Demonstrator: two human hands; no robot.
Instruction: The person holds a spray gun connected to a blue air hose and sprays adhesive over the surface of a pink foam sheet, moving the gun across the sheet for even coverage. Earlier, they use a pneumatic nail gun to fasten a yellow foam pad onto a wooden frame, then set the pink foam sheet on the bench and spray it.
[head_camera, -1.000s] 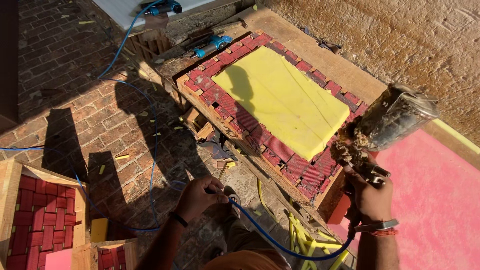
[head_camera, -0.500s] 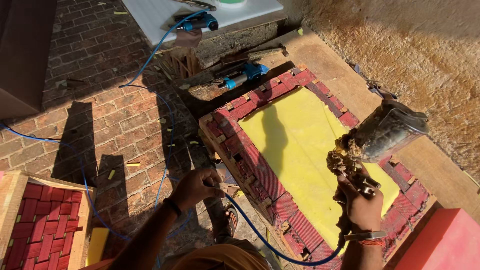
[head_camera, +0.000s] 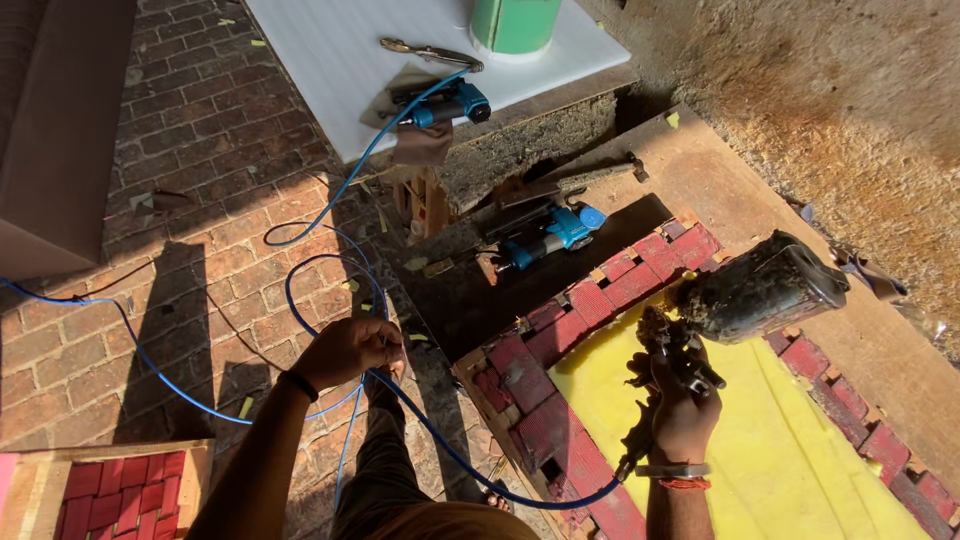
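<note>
My right hand (head_camera: 682, 405) grips a dirty spray gun (head_camera: 690, 345) with a dark, crusted cup (head_camera: 760, 290) on top, held over a yellow foam sheet (head_camera: 760, 450). The foam lies on a wooden frame woven with red webbing (head_camera: 545, 400). A blue air hose (head_camera: 450, 450) runs from the gun's base to my left hand (head_camera: 345, 350), which is closed around it above the brick floor. The hose then loops away over the bricks to the left.
Two blue air tools lie nearby, one on the workbench (head_camera: 545, 235) and one on a white board (head_camera: 450, 103) beside pliers (head_camera: 430, 50) and a green bucket (head_camera: 515, 25). Another red-webbed frame (head_camera: 120, 495) sits at lower left. A rough wall (head_camera: 850, 100) stands at right.
My view has swung up and left, so the framed foam slid toward the lower right. My left hand rose with the hose; my right hand keeps the spray gun over the foam.
</note>
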